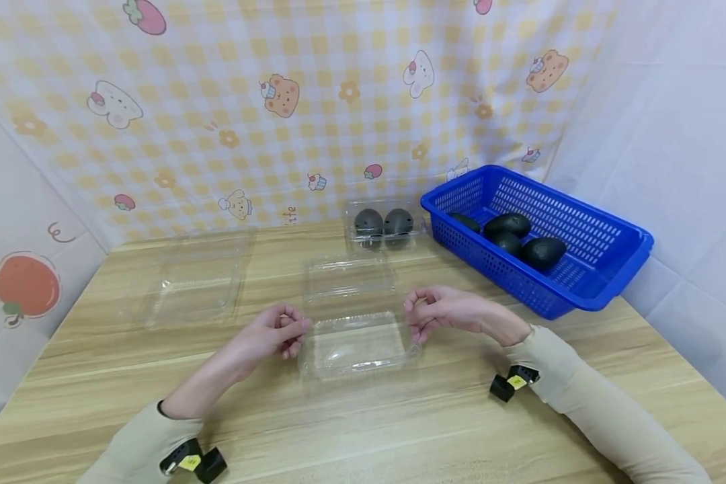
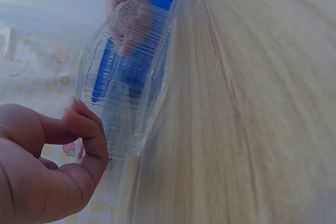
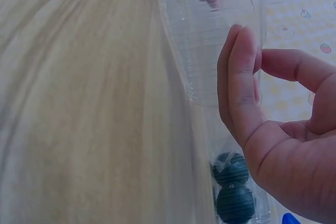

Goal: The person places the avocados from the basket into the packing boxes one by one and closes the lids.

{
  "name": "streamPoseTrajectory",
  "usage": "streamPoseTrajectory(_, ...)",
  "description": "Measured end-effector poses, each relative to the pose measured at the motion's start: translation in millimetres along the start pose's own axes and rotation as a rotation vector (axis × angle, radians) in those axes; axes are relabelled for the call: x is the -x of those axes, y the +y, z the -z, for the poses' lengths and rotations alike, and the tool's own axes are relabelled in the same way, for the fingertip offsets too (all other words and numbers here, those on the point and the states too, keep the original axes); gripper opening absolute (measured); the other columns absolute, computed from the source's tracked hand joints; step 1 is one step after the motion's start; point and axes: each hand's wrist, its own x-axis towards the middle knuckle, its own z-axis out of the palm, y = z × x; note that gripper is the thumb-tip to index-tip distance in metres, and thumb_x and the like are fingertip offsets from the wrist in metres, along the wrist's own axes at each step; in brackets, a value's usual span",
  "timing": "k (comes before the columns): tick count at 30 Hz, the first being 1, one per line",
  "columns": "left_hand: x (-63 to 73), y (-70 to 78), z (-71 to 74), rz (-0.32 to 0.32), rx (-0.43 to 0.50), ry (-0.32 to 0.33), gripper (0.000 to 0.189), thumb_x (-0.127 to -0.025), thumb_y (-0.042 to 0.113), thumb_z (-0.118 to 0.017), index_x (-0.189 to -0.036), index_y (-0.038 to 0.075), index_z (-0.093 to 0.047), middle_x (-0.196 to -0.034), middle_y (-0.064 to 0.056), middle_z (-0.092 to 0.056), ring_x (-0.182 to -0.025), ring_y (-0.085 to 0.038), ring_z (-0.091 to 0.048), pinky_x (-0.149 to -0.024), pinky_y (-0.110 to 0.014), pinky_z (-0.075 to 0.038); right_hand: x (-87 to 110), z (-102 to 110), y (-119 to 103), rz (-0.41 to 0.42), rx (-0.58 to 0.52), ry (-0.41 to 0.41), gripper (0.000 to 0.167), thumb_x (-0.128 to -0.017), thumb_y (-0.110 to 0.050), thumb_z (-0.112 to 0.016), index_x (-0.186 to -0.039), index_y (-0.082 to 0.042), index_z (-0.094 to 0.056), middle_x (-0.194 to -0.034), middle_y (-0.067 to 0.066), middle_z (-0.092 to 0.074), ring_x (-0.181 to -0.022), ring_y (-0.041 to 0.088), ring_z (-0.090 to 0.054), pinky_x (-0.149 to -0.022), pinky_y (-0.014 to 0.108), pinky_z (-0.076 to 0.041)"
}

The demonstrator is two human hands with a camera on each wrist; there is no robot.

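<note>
An opened clear plastic clamshell container [image 1: 358,344] lies in front of me in the head view, its lid [image 1: 351,277] folded back toward the wall. With thumb and fingers my left hand [image 1: 272,334] pinches the tray's left rim. On the opposite side, my right hand [image 1: 452,310] pinches the right rim. The left wrist view has the container's ribbed side [image 2: 131,77] beyond the curled fingers of the left hand [image 2: 58,166]. Past the right hand [image 3: 278,103], the right wrist view shows the transparent wall [image 3: 189,40] close to the tabletop.
Another open clear clamshell [image 1: 196,296] lies at the left. At the back, a closed clamshell [image 1: 351,232] contains dark avocados [image 1: 398,222]. A blue plastic basket [image 1: 605,289] with several avocados [image 1: 543,253] stands at the right. A patterned cloth [image 1: 314,134] hangs behind the wooden table [image 1: 363,437].
</note>
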Motion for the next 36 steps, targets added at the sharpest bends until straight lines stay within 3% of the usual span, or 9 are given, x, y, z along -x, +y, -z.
streamPoseTrajectory(11, 0.0, -0.4, -0.9, 0.005, 0.009, 0.015, 0.021, -0.105, 0.014, -0.056, -0.112, -0.002, -0.044, -0.077, -0.004, -0.058, -0.064, -0.011, -0.052, -0.058, -0.021, -0.045, 11.2, 6, -15, -0.012, 0.089, 0.098, 0.031, -0.099, -0.005, -0.06, -0.12, 0.013, -0.048, -0.085, 0.013, -0.068, -0.078, 0.022, -0.069, -0.081, 0.04, -0.06)
streamPoseTrajectory(20, 1.3, 1.6, -2.0, -0.005, 0.01, 0.007, 0.021, -0.105, 0.014, -0.056, -0.113, -0.001, -0.044, -0.078, -0.004, -0.057, -0.064, -0.011, -0.052, -0.058, -0.021, -0.045, 24.8, 17, -33, 0.016, 0.176, 0.187, 0.039, -0.101, -0.011, -0.058, -0.128, 0.014, -0.044, -0.094, 0.024, -0.067, -0.084, 0.032, -0.069, -0.083, 0.044, -0.059)
streamPoseTrajectory(25, 1.6, 2.3, -2.4, -0.007, 0.013, 0.007, 0.022, -0.105, 0.014, -0.056, -0.114, -0.002, -0.043, -0.078, -0.004, -0.057, -0.064, -0.011, -0.052, -0.058, -0.021, -0.044, 36.7, 24, -44, 0.07, 0.266, 0.264, 0.035, -0.099, -0.013, -0.062, -0.124, 0.008, -0.049, -0.099, 0.03, -0.065, -0.09, 0.043, -0.068, -0.081, 0.045, -0.059)
streamPoseTrajectory(36, 1.4, 1.2, -1.1, -0.006, 0.014, 0.001, 0.021, -0.105, 0.014, -0.055, -0.114, -0.001, -0.043, -0.078, -0.004, -0.057, -0.064, -0.011, -0.052, -0.058, -0.021, -0.045, 66.9, 41, -66, 0.195, 0.348, 0.422, 0.025, -0.103, -0.011, -0.058, -0.122, 0.005, -0.053, -0.108, 0.016, -0.066, -0.095, 0.025, -0.068, -0.082, 0.038, -0.059)
